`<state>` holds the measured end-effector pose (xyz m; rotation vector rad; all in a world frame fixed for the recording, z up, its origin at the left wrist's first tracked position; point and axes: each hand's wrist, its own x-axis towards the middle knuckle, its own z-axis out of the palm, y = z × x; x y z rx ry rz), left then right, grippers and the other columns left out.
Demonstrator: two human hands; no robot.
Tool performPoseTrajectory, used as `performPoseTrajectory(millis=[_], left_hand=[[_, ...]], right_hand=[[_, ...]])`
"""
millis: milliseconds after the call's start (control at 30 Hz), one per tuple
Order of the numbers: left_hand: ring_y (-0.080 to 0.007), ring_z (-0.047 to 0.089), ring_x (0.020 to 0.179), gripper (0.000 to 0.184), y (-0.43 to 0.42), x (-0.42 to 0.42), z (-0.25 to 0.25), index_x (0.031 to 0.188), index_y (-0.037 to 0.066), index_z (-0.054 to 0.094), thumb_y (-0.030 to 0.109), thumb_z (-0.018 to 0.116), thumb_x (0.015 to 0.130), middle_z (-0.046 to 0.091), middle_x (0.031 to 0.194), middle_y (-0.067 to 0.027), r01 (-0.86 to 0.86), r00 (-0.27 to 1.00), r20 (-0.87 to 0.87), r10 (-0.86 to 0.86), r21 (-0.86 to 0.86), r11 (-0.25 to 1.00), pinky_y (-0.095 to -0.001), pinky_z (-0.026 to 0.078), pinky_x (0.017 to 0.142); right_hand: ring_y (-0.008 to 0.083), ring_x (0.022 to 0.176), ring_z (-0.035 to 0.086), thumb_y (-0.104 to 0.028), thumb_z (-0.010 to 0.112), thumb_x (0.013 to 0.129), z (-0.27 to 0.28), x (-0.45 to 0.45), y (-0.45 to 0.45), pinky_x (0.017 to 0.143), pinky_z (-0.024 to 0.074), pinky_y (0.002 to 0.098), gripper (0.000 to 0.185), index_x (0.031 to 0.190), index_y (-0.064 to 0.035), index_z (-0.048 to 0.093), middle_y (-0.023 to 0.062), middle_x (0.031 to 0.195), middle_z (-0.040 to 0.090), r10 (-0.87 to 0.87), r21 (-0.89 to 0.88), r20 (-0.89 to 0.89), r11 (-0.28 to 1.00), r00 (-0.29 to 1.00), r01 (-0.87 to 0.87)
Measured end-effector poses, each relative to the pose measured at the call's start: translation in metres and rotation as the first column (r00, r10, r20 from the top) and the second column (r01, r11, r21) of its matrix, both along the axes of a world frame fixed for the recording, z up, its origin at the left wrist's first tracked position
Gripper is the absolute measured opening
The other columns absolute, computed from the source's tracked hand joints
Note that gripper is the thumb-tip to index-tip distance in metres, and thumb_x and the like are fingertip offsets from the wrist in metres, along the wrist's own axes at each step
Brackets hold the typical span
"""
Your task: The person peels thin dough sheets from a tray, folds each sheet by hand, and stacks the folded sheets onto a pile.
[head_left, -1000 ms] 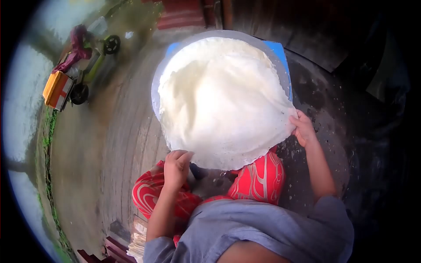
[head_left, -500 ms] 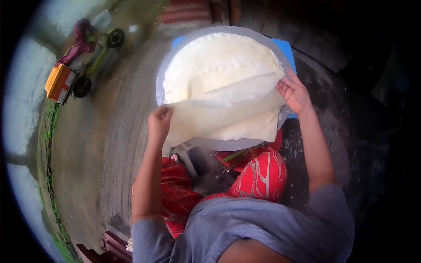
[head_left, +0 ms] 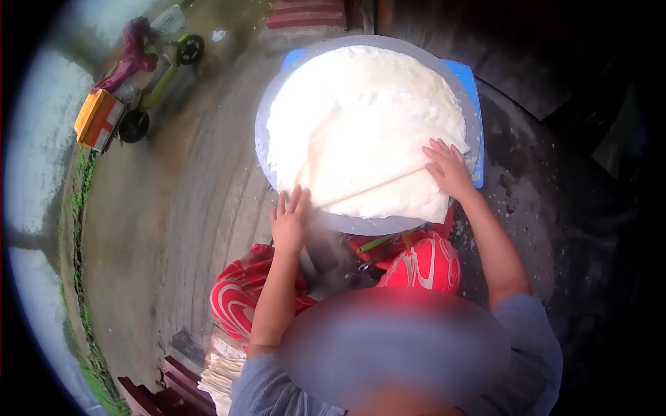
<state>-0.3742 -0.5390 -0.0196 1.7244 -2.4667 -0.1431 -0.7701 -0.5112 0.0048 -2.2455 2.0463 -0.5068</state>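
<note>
A large pale sheet of dough (head_left: 368,118) lies in layers on a round grey board (head_left: 263,135) in front of me. Its upper layer is folded over, with a straight edge running slantwise across the near part. My left hand (head_left: 287,222) is open, its fingertips touching the dough's near left edge. On the right, my right hand (head_left: 447,168) rests open on the dough, fingers spread close to the end of that fold. Neither hand grips anything.
Blue corners of a support (head_left: 466,87) show under the board. A green-handled tool (head_left: 377,243) lies below, between my knees. A stack of thin pale sheets (head_left: 222,374) sits at lower left by dark red slats (head_left: 182,388). A green scooter (head_left: 158,87) stands farther off.
The dough layer that both hands held raised now lies flat. Both hands have let go and opened onto it; the left moved right and nearer, the right moved nearer.
</note>
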Motion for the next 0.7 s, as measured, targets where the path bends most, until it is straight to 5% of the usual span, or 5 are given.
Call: performPoseTrajectory(millis=[167, 300, 433, 500, 700], left_hand=[[-0.0297, 0.054, 0.111, 0.02, -0.018, 0.01, 0.024, 0.093, 0.008, 0.063, 0.011, 0.058, 0.074, 0.063, 0.104, -0.006, 0.126, 0.99, -0.006, -0.14, -0.399, 0.908, -0.0453, 0.04, 0.093], [-0.0249, 0.055, 0.11, 0.019, -0.032, -0.025, 0.095, 0.09, 0.009, 0.064, 0.008, 0.06, 0.071, 0.065, 0.099, -0.0019, 0.075, 0.99, -0.044, -0.131, -0.621, 0.781, -0.042, 0.037, 0.098], [-0.0278, 0.05, 0.116, 0.034, -0.036, -0.05, 0.134, 0.106, 0.008, 0.061, 0.008, 0.063, 0.072, 0.06, 0.111, -0.0068, 0.031, 0.996, -0.042, -0.078, -0.662, 0.749, -0.0429, 0.034, 0.1], [-0.0319, 0.04, 0.125, 0.06, -0.028, -0.07, 0.139, 0.13, 0.007, 0.045, 0.011, 0.068, 0.074, 0.045, 0.13, -0.0149, -0.304, 0.838, -0.544, -0.05, -0.539, 0.785, -0.0443, 0.031, 0.103], [-0.0364, 0.021, 0.136, 0.107, -0.013, -0.114, 0.086, 0.143, -0.006, 0.009, 0.03, 0.08, 0.071, 0.018, 0.145, -0.0271, -0.133, 0.58, -0.809, 0.101, 0.028, 0.991, -0.0382, 0.023, 0.11]], right_hand=[[0.0298, 0.114, 0.052, -0.025, 0.061, 0.084, 0.053, 0.065, -0.019, 0.093, 0.043, 0.039, 0.038, 0.118, -0.0096, 0.058, 0.0093, 0.123, 0.055, 0.094, 0.147, 0.48, 0.972, 0.872, -0.185], [0.0288, 0.099, 0.061, -0.034, 0.066, 0.078, 0.064, 0.167, -0.043, 0.082, 0.0496, 0.0378, 0.048, 0.117, -0.0093, 0.057, 0.0166, 0.122, 0.054, 0.37, -0.165, 0.17, 0.924, 0.913, -0.344], [0.0295, 0.086, 0.065, -0.03, 0.061, 0.08, 0.082, 0.216, -0.103, 0.074, 0.0521, 0.0392, 0.037, 0.108, -0.0049, 0.062, 0.0192, 0.106, 0.062, 0.163, 0.261, 0.146, 0.945, 0.976, -0.197], [0.0273, 0.084, 0.066, -0.02, 0.055, 0.08, 0.093, 0.211, -0.124, 0.072, 0.0522, 0.0394, 0.027, 0.095, 0.0006, 0.066, 0.0205, 0.086, 0.067, 0.034, 0.282, 0.376, 0.948, 0.926, -0.149], [0.0253, 0.103, 0.059, -0.027, 0.043, 0.096, 0.186, 0.15, -0.136, 0.089, 0.0477, 0.0411, 0.04, 0.124, 0.0001, 0.048, 0.0126, 0.117, 0.058, -0.185, 0.096, 0.913, 0.964, -0.362, -0.25]])
